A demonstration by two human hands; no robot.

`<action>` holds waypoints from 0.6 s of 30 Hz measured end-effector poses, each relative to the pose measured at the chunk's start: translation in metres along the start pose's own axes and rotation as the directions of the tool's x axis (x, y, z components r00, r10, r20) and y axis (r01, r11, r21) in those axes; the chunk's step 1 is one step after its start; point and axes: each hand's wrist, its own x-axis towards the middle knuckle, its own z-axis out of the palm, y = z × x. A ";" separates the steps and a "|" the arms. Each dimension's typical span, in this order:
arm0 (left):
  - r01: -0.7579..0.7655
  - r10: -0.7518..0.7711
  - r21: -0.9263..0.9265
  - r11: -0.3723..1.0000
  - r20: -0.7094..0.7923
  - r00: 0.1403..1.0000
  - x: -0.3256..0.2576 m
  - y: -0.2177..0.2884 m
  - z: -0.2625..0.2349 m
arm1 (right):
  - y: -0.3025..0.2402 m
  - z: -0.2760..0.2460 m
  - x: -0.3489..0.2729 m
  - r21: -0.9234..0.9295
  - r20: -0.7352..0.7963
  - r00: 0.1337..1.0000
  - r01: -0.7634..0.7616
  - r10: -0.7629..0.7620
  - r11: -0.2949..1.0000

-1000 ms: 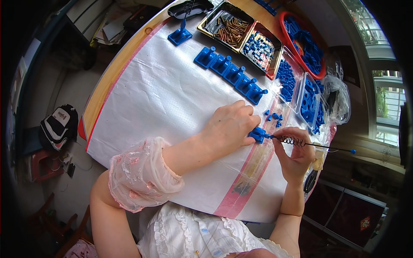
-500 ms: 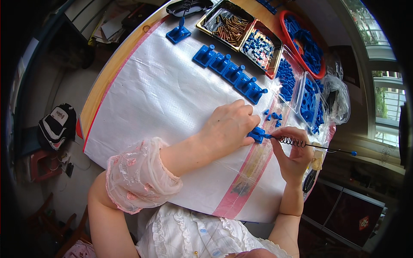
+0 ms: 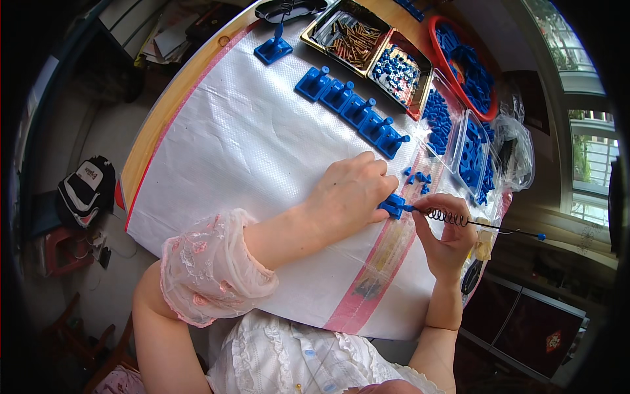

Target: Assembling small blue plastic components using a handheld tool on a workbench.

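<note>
My left hand (image 3: pixel 351 187) is closed on a small blue plastic base (image 3: pixel 394 206) at the middle right of the table, its fingers hiding part of it. From the right, my right hand (image 3: pixel 449 240) pinches a black coiled wire rod (image 3: pixel 446 216) between thumb and fingers. The rod's near end meets the blue base; the exact joint is hard to see. Its thin straight end points right, with a blue tip (image 3: pixel 541 236). Just beyond my hands lie several loose small blue pieces (image 3: pixel 418 177). Farther back is a row of blue bases with upright pegs (image 3: pixel 355 111).
Beyond the row stand a tray of brass-coloured screws (image 3: pixel 353 41) and a tray of small nuts (image 3: pixel 395 71). At the far right are a red basin (image 3: pixel 487 115) of blue parts and a clear plastic box (image 3: pixel 470 150). A single blue base (image 3: pixel 273 50) with a black wire stands at far left.
</note>
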 end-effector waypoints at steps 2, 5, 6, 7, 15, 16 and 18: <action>-0.004 0.004 0.000 1.000 -0.003 1.000 0.000 0.000 0.001 | -0.001 0.000 0.000 -0.007 -0.001 1.000 0.001 -0.001 1.000; 0.000 0.000 -0.001 1.000 0.003 1.000 0.000 -0.001 0.001 | 0.001 0.000 0.000 -0.014 0.007 1.000 0.019 -0.019 1.000; -0.001 0.001 -0.001 1.000 0.004 1.000 0.000 -0.001 0.001 | 0.001 0.000 0.000 -0.010 0.004 1.000 0.014 -0.014 1.000; -0.001 0.001 0.000 1.000 0.006 1.000 0.000 0.000 0.001 | 0.000 0.000 0.000 -0.005 0.000 1.000 0.009 -0.009 1.000; 0.002 -0.002 0.005 1.000 0.009 1.000 0.000 0.000 0.001 | 0.000 0.001 -0.001 -0.011 -0.001 1.000 0.006 -0.006 1.000; 0.002 -0.002 0.004 1.000 0.009 1.000 -0.001 0.000 0.001 | 0.000 0.001 -0.001 -0.014 -0.002 1.000 0.009 -0.009 1.000; 0.000 0.000 0.004 1.000 0.003 1.000 -0.001 -0.001 0.001 | 0.000 0.001 0.000 -0.018 -0.002 1.000 0.015 -0.015 1.000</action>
